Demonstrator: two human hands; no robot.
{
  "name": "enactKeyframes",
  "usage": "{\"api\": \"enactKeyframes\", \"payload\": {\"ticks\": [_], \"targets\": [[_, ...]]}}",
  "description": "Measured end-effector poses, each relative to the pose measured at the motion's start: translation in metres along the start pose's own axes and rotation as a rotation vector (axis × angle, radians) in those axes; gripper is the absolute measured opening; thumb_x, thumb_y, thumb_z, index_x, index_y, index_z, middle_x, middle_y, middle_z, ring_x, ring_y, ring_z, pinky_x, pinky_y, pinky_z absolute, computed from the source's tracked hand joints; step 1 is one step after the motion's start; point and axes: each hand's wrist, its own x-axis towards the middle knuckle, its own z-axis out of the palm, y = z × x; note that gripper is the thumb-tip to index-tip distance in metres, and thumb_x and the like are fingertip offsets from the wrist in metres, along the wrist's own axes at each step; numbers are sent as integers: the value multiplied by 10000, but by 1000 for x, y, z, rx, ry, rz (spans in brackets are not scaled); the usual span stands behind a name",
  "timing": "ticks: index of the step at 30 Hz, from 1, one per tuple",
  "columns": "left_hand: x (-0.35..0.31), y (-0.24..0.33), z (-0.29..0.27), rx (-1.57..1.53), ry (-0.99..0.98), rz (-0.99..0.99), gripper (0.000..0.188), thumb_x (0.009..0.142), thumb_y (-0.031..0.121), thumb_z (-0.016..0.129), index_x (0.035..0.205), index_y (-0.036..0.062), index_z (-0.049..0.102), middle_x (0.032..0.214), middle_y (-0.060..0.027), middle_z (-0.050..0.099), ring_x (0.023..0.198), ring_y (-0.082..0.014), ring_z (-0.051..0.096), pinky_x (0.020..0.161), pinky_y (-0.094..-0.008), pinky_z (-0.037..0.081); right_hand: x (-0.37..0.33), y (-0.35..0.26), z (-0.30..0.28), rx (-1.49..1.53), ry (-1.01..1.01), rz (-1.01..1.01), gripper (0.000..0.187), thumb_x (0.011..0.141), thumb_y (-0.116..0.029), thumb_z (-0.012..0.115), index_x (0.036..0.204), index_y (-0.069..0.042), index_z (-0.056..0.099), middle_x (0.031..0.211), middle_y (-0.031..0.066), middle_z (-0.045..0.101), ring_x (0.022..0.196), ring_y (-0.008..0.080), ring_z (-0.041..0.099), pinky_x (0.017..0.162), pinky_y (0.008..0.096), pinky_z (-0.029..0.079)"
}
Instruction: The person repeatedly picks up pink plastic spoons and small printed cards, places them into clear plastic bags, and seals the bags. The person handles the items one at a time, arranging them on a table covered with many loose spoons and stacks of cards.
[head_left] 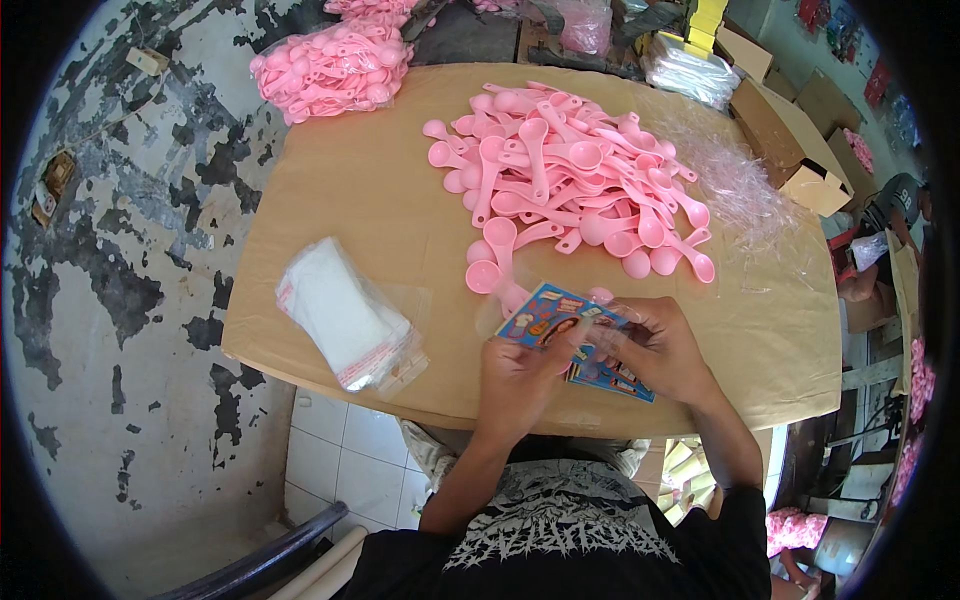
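My left hand [528,375] pinches a blue printed card [543,312] with small colourful pictures, at the near middle of the table. My right hand [660,350] meets it from the other side, its thumb and fingers closed at the card's right end. Whether that hand also grips clear film there is hard to make out. More blue printed cards [618,382] show just below the hands. Pink measuring spoons [498,255] lie right behind the card, one handle reaching to its edge. Beyond them spreads a large heap of pink spoons [580,180].
On the brown-covered table [340,190], a stack of clear plastic bags [345,312] lies to the left. A full bag of pink spoons [335,70] sits far left. Crumpled clear film [745,180] and an open cardboard box [795,140] are at the right. A peeling wall [130,300] borders the left.
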Motion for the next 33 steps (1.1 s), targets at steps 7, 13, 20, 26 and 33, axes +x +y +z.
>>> {"api": "enactKeyframes", "payload": {"ticks": [7,13,20,26,33], "targets": [[-2,3,8,-37,-109,293,642,995,207,592,1510,13,261,1518,-202,377,1350,-289,457,1126,-436,375,4,1,4,-37,-63,17,171,933,-77,674,1072,23,685,885,18,639,729,59,559,619,236,451],[-11,7,-12,-423,-155,141,634,988,219,577,1500,22,260,1527,-217,357,1399,-280,393,1156,-400,324,10,-23,25,151,-4,145,165,859,-119,773,834,-1,660,908,32,677,761,68,585,641,242,455],[-17,3,-50,-88,-461,474,425,815,72,747,1185,91,539,1393,-205,515,1367,-370,423,1137,-559,304,17,-14,7,-113,-491,-21,198,831,-171,782,850,-7,672,895,77,691,802,120,624,672,308,490],[-21,9,-87,-141,-104,577,583,794,137,775,1312,130,508,1310,-152,592,1299,-419,493,1129,-595,310,53,-17,7,-775,-168,-240,235,864,-256,713,912,-33,658,858,135,672,788,276,651,701,393,503],[-27,11,-75,35,19,578,616,821,143,742,1374,106,472,1331,-156,576,1287,-427,503,1097,-581,373,73,-14,35,-1078,-342,-53,299,757,-201,718,982,-41,603,907,161,644,955,344,633,787,450,487]]}}
